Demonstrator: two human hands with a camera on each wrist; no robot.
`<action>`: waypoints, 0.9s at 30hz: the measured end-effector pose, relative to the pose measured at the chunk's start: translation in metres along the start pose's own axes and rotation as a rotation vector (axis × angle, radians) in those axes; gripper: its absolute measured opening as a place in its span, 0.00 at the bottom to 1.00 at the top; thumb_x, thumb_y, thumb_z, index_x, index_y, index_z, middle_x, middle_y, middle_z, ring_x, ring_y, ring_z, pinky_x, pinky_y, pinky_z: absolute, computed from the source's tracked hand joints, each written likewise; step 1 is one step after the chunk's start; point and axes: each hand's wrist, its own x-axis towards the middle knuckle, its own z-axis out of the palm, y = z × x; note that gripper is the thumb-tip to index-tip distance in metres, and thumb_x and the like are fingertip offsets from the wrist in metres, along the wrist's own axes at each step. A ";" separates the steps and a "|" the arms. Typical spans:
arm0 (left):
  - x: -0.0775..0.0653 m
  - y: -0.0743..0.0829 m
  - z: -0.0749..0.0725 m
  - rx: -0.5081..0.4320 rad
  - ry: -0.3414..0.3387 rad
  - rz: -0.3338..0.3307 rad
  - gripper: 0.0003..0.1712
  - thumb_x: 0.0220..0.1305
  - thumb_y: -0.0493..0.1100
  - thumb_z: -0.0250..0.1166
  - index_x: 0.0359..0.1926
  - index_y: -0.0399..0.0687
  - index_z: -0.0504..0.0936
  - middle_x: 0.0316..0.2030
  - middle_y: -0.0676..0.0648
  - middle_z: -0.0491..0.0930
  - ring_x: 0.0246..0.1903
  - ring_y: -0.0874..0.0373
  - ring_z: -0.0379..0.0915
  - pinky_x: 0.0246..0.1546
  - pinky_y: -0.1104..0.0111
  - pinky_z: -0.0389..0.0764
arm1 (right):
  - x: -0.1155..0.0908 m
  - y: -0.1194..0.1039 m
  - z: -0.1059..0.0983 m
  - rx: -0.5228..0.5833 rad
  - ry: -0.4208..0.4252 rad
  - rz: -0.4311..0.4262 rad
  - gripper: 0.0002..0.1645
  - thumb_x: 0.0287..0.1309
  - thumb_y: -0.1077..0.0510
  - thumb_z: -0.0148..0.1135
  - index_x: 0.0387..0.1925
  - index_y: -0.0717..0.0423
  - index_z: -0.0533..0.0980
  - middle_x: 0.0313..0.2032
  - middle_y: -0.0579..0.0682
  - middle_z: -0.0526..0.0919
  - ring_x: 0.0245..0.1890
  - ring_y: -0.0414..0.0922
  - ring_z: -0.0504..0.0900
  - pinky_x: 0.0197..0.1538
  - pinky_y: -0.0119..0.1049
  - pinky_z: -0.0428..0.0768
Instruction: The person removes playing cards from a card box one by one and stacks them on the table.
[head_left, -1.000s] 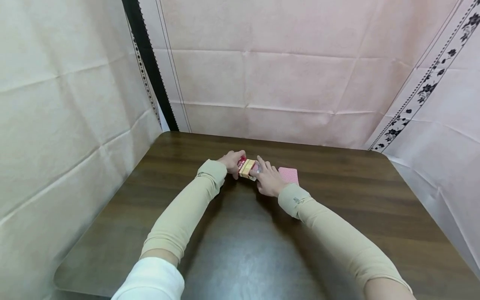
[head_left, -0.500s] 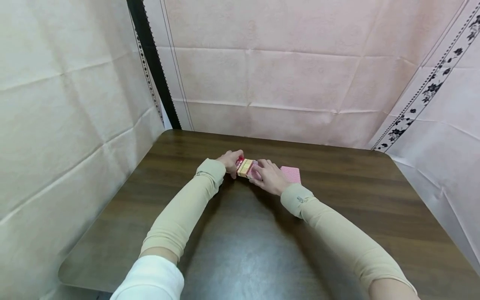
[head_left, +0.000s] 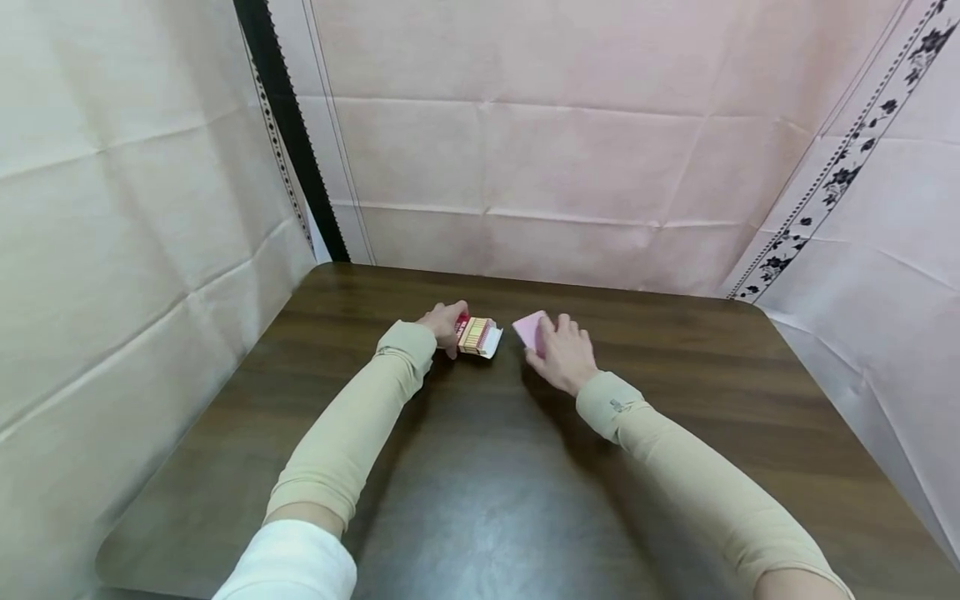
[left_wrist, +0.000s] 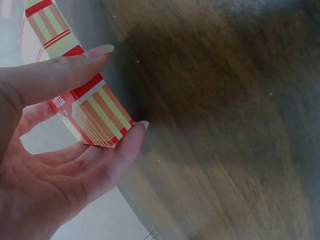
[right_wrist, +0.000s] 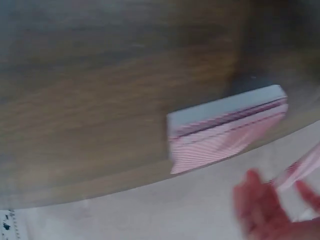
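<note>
My left hand [head_left: 442, 325] grips a red and yellow striped card box [head_left: 474, 335] near the table's far edge. A white flap stands out at the box's right end. In the left wrist view, thumb and fingers hold the box [left_wrist: 100, 112] by its sides. To its right, my right hand [head_left: 564, 354] holds pink-backed playing cards [head_left: 530, 331], apart from the box. In the right wrist view that hand [right_wrist: 265, 210] is blurred, with the held cards [right_wrist: 302, 170] at the frame's right edge. A stack of pink-patterned cards [right_wrist: 225, 132] lies on the table beside it.
Both hands are over the far half of a brown wooden table [head_left: 465, 467] with rounded corners. Pale cloth [head_left: 585, 150] hangs behind it and on both sides. A black strip [head_left: 292, 125] runs down at the back left.
My right hand has drawn pink-backed cards out of the box and moved right, away from it. The white flap now shows. My left hand still holds the box.
</note>
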 end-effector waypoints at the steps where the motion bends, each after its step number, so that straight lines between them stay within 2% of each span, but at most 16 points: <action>1: -0.001 -0.001 0.000 -0.004 0.001 -0.001 0.45 0.41 0.30 0.77 0.59 0.52 0.64 0.56 0.39 0.65 0.54 0.45 0.64 0.57 0.53 0.70 | -0.001 0.003 0.001 -0.018 0.016 0.053 0.34 0.55 0.42 0.62 0.55 0.60 0.67 0.42 0.64 0.72 0.43 0.60 0.74 0.44 0.53 0.73; 4: -0.005 -0.001 -0.001 -0.013 0.001 0.009 0.44 0.42 0.30 0.76 0.59 0.51 0.64 0.57 0.38 0.65 0.54 0.44 0.64 0.57 0.52 0.69 | -0.003 0.009 0.003 -0.065 0.016 0.190 0.33 0.57 0.39 0.59 0.50 0.63 0.68 0.39 0.65 0.73 0.42 0.62 0.75 0.43 0.55 0.73; 7: -0.008 0.001 -0.002 -0.012 -0.007 0.011 0.43 0.42 0.30 0.76 0.59 0.51 0.65 0.57 0.38 0.65 0.55 0.44 0.63 0.56 0.52 0.70 | -0.006 0.014 0.005 -0.105 -0.062 0.274 0.33 0.59 0.38 0.54 0.48 0.64 0.68 0.39 0.66 0.73 0.41 0.62 0.75 0.42 0.57 0.74; 13: -0.006 0.004 -0.002 0.006 0.006 0.030 0.43 0.42 0.30 0.76 0.59 0.50 0.65 0.56 0.38 0.65 0.54 0.44 0.65 0.55 0.53 0.71 | -0.009 0.017 0.009 -0.149 -0.177 0.320 0.36 0.60 0.37 0.52 0.54 0.64 0.67 0.43 0.69 0.73 0.42 0.63 0.77 0.38 0.58 0.76; 19: -0.002 0.006 0.000 0.002 0.000 0.019 0.44 0.42 0.31 0.76 0.59 0.52 0.64 0.56 0.38 0.65 0.53 0.45 0.65 0.55 0.53 0.72 | -0.009 0.015 0.010 -0.177 -0.220 0.315 0.38 0.61 0.34 0.51 0.55 0.64 0.67 0.45 0.69 0.72 0.43 0.64 0.77 0.34 0.57 0.76; 22: 0.001 0.007 0.000 0.003 0.007 0.017 0.44 0.42 0.31 0.77 0.59 0.52 0.64 0.56 0.39 0.65 0.53 0.45 0.65 0.54 0.54 0.72 | -0.007 0.013 0.006 -0.205 -0.195 0.295 0.39 0.62 0.33 0.49 0.53 0.64 0.69 0.45 0.69 0.71 0.44 0.63 0.75 0.34 0.56 0.76; 24: 0.002 0.008 0.001 0.006 0.010 0.022 0.44 0.42 0.30 0.77 0.59 0.52 0.64 0.56 0.39 0.65 0.53 0.45 0.65 0.54 0.54 0.72 | -0.005 0.011 0.003 -0.198 -0.139 0.235 0.36 0.64 0.35 0.48 0.52 0.63 0.69 0.47 0.68 0.70 0.46 0.63 0.73 0.37 0.56 0.76; 27: 0.000 0.011 0.002 0.001 0.012 0.028 0.44 0.42 0.30 0.76 0.59 0.51 0.65 0.56 0.39 0.65 0.53 0.45 0.65 0.54 0.53 0.72 | -0.002 0.003 -0.001 -0.124 -0.054 0.050 0.25 0.66 0.43 0.50 0.52 0.60 0.72 0.47 0.64 0.70 0.48 0.60 0.72 0.44 0.54 0.75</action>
